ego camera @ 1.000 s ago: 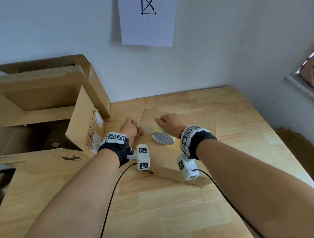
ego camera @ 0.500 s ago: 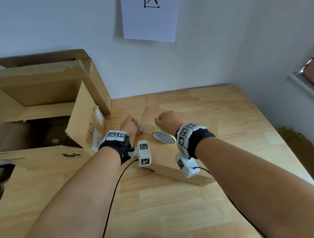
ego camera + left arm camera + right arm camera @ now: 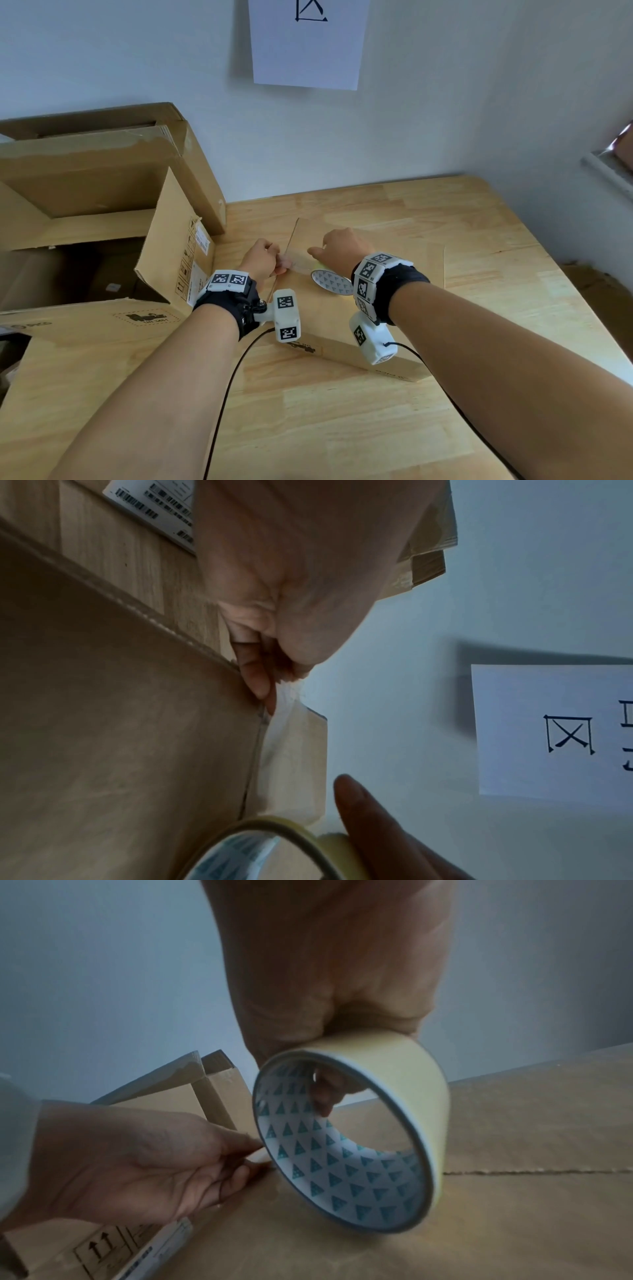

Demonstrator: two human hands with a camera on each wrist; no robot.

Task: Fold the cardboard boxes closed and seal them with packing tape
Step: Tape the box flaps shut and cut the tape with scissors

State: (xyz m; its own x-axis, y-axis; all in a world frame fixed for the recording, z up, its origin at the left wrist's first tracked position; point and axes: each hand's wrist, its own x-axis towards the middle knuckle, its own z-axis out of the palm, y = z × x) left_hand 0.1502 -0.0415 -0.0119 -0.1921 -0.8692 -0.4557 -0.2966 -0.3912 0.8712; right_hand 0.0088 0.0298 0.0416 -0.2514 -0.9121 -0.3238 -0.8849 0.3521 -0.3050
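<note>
1. Cardboard: the flat closed box (image 3: 370, 308) lies at frame centre on the wooden table (image 3: 342, 428).
2. Right hand (image 3: 342, 248) grips the tape roll (image 3: 359, 1150), one finger hooked through its core, the roll touching the box top.
3. Left hand (image 3: 262, 257) pinches the free tape end (image 3: 291, 750) at the box's left edge.
4. Compared with half a second ago, the hands sit slightly farther apart; a short strip is drawn out, so sealing has probably just begun.
5. Large open box (image 3: 85, 222) at left remains unfolded.
</note>
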